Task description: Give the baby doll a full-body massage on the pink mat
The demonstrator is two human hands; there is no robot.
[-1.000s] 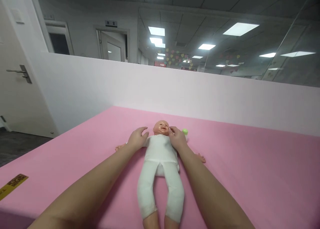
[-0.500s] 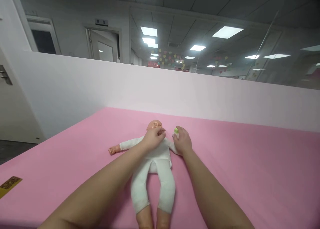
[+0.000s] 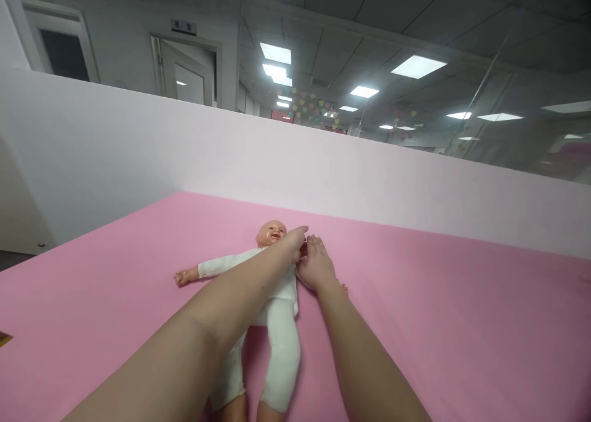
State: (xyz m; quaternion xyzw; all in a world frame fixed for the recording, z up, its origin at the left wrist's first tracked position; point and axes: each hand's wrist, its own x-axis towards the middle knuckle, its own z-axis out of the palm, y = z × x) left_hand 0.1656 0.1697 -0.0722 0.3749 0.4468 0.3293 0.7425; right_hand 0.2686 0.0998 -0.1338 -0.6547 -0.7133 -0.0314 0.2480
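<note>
A baby doll in a white cloth suit lies on its back on the pink padded surface, arms spread. My left hand reaches across its chest to the side of its head, thumb extended and fingers curled toward my other hand. My right hand is close against it, fingers bent inward, over the doll's arm on the right. Between the hands, what they hold is almost wholly hidden; only a trace of green shows at my right fingertips. My left forearm covers part of the doll's body.
The pink padded surface stretches around the doll. A white low wall with glass above it borders the far side. At the left edge a yellow label is partly in view.
My left hand has moved right, from above the doll's upper chest to beside my right hand. The small green-and-white object at my right hand is now nearly hidden. The view has shifted right.
</note>
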